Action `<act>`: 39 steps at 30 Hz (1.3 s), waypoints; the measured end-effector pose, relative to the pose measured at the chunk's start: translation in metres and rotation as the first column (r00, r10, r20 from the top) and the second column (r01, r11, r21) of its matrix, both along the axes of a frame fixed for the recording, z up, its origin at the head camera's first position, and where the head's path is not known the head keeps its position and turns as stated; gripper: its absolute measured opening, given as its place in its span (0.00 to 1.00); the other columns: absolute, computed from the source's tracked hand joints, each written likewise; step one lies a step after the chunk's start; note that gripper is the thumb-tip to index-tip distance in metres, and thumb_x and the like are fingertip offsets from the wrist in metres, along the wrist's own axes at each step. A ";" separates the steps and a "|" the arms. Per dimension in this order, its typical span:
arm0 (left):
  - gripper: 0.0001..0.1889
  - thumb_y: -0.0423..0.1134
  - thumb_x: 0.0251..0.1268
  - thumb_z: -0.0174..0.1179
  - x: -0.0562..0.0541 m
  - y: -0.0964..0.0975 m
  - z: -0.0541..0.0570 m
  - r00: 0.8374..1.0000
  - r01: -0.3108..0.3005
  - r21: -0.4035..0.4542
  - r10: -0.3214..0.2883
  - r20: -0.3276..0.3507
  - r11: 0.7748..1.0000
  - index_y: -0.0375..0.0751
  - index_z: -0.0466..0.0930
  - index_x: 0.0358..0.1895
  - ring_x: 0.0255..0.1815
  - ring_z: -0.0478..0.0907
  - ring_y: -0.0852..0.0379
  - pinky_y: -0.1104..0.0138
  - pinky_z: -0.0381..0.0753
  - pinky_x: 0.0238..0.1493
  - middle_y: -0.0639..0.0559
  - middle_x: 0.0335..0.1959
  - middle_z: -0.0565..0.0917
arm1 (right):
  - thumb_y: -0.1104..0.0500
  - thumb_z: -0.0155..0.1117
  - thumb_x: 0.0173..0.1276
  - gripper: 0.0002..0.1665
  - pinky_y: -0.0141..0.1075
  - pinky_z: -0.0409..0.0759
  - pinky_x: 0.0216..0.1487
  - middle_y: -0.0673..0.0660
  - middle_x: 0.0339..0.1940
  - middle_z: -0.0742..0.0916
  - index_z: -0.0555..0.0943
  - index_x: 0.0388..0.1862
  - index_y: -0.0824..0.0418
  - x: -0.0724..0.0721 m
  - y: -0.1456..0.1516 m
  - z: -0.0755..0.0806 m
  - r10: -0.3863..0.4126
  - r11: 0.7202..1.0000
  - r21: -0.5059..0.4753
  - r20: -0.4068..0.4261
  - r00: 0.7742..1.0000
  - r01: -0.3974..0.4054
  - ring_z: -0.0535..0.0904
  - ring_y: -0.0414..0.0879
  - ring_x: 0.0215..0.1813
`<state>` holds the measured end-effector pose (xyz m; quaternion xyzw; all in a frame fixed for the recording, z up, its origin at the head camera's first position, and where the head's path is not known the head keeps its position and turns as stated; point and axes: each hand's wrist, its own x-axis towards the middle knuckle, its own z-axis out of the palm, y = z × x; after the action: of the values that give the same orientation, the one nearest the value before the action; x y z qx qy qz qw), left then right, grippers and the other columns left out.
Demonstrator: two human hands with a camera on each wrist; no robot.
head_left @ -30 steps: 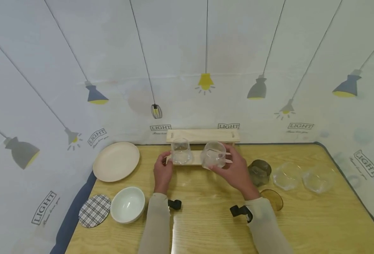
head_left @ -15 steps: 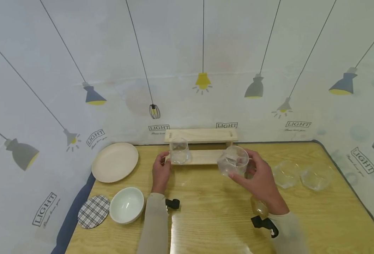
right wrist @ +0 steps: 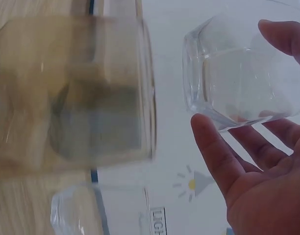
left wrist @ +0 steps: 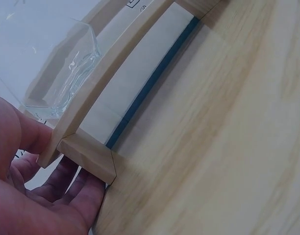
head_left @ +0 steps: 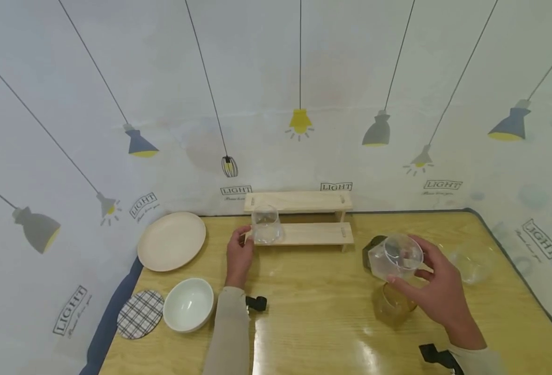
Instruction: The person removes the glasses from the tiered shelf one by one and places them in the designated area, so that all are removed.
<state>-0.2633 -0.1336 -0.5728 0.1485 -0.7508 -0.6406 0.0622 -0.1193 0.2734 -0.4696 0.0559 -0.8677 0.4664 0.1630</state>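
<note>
My left hand (head_left: 240, 255) grips the left end of a two-step wooden rack (head_left: 311, 234); in the left wrist view its thumb lies by the board (left wrist: 111, 58) and the fingers curl around the end leg (left wrist: 88, 156). A clear glass (head_left: 266, 229) stands on the lower step beside that hand. On the right, my right hand (head_left: 440, 289) holds another clear, faceted glass (head_left: 381, 263), tilted, between thumb and fingers. That glass overlaps a dark grey glass (head_left: 372, 245) on the table. An amber glass (head_left: 390, 310) stands just in front, looming large in the right wrist view.
A clear glass (head_left: 473, 265) stands farther right, and the right hand hides part of that area. On the left are a cream plate (head_left: 171, 241), a pale bowl (head_left: 188, 304) and a checked round coaster (head_left: 140, 314). The printed wall backdrop (head_left: 276, 78) rises behind the rack.
My right hand has carried its clear glass from the right part of the rack's lower step to the right, over the standing glasses. My left hand has stayed at the rack's left end.
</note>
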 end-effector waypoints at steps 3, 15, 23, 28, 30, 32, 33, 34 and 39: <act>0.17 0.33 0.77 0.55 0.001 0.000 -0.002 1.000 -0.001 -0.004 0.001 0.000 1.000 0.45 0.80 0.65 0.64 0.77 0.44 0.58 0.80 0.54 0.39 0.67 0.80 | 0.64 0.87 0.53 0.54 0.18 0.81 0.44 0.42 0.62 0.81 0.73 0.78 0.49 0.007 0.015 -0.003 -0.038 0.999 0.033 -0.002 0.999 0.038 0.78 0.25 0.57; 0.17 0.33 0.76 0.56 0.000 0.003 -0.001 0.999 -0.016 -0.020 0.015 -0.043 1.000 0.43 0.80 0.64 0.66 0.78 0.42 0.55 0.80 0.57 0.38 0.67 0.81 | 0.69 0.83 0.57 0.50 0.21 0.83 0.41 0.36 0.57 0.83 0.71 0.77 0.57 0.035 0.064 -0.025 -0.156 0.987 -0.018 0.062 0.986 0.157 0.79 0.23 0.55; 0.16 0.33 0.76 0.56 0.002 0.003 0.000 0.999 -0.013 -0.012 0.012 -0.039 1.000 0.44 0.81 0.62 0.68 0.76 0.42 0.50 0.78 0.63 0.38 0.67 0.81 | 0.69 0.81 0.59 0.47 0.20 0.82 0.40 0.33 0.57 0.82 0.71 0.76 0.56 0.053 0.079 -0.044 -0.196 0.979 -0.027 0.110 0.974 0.200 0.78 0.20 0.56; 0.16 0.34 0.77 0.55 0.001 0.003 -0.001 1.000 -0.007 -0.021 0.006 -0.023 1.000 0.46 0.80 0.63 0.73 0.74 0.41 0.47 0.77 0.69 0.39 0.70 0.79 | 0.59 0.82 0.62 0.45 0.19 0.81 0.37 0.28 0.53 0.79 0.69 0.75 0.53 0.061 0.085 -0.057 -0.265 0.964 0.027 0.204 0.943 0.265 0.73 0.12 0.51; 0.16 0.34 0.77 0.55 0.000 0.003 -0.002 1.000 -0.003 -0.020 0.002 -0.020 1.000 0.46 0.80 0.64 0.74 0.73 0.41 0.46 0.76 0.70 0.39 0.71 0.79 | 0.52 0.83 0.62 0.46 0.19 0.81 0.37 0.26 0.51 0.76 0.68 0.75 0.50 0.064 0.088 -0.062 -0.289 0.957 0.046 0.277 0.916 0.287 0.70 0.10 0.49; 0.16 0.34 0.77 0.55 0.001 0.003 -0.002 1.000 -0.002 -0.016 0.001 -0.019 1.000 0.46 0.80 0.64 0.75 0.73 0.41 0.46 0.75 0.71 0.38 0.72 0.78 | 0.47 0.82 0.62 0.47 0.20 0.81 0.36 0.24 0.50 0.74 0.67 0.75 0.49 0.066 0.092 -0.067 -0.291 0.955 0.056 0.348 0.891 0.290 0.68 0.08 0.47; 0.16 0.34 0.78 0.55 0.001 0.003 -0.002 1.000 -0.002 -0.017 0.001 -0.020 1.000 0.46 0.79 0.64 0.75 0.73 0.41 0.46 0.74 0.72 0.38 0.72 0.78 | 0.46 0.82 0.62 0.48 0.21 0.81 0.36 0.23 0.50 0.74 0.67 0.75 0.51 0.066 0.094 -0.070 -0.282 0.958 0.054 0.376 0.883 0.283 0.69 0.09 0.46; 0.16 0.34 0.77 0.55 0.001 0.003 -0.002 1.000 -0.003 -0.017 0.003 -0.020 1.000 0.46 0.79 0.64 0.75 0.72 0.41 0.46 0.74 0.73 0.38 0.72 0.78 | 0.46 0.82 0.62 0.48 0.22 0.82 0.37 0.24 0.50 0.74 0.66 0.75 0.53 0.066 0.096 -0.072 -0.271 0.960 0.049 0.401 0.875 0.274 0.70 0.09 0.45; 0.16 0.34 0.78 0.55 0.002 0.003 -0.003 1.000 -0.007 -0.019 0.006 -0.023 1.000 0.45 0.79 0.64 0.76 0.71 0.41 0.45 0.72 0.75 0.39 0.73 0.77 | 0.45 0.83 0.61 0.55 0.23 0.82 0.37 0.60 0.67 0.82 0.63 0.76 0.64 0.063 0.102 -0.079 -0.230 0.973 0.080 0.463 0.856 0.218 0.72 0.12 0.41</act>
<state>-0.2613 -0.1302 -0.5755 0.1431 -0.7557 -0.6347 0.0743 -0.0566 0.3757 -0.5489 -0.1579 -0.8873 0.4333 0.0010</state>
